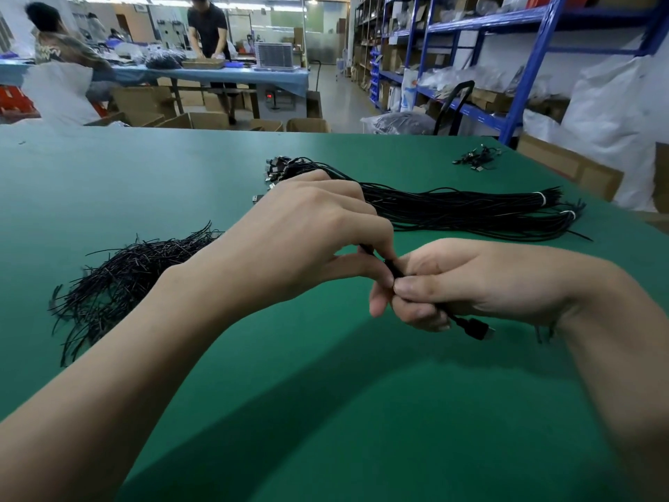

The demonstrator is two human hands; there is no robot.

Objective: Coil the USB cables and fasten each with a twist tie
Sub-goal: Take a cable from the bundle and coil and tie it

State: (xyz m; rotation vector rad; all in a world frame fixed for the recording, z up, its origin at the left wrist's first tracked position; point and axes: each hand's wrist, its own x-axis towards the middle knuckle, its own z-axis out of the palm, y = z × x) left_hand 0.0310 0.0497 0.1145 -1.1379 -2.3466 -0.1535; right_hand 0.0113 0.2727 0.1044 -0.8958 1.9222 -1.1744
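left hand (307,244) and right hand (467,284) both pinching thin black usb cable (467,326) mid-table, plug dangling near side. risk: grip slips, loops spring open. loose black twist tie pile (126,280) lies left, beyond immediate reach.

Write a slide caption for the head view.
Left hand and right hand grip one cable over a green table beside twist ties.

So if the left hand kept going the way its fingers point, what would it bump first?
Most likely the right hand: the left hand points across at it, and both pinch the same black cable, fingertips nearly meeting.
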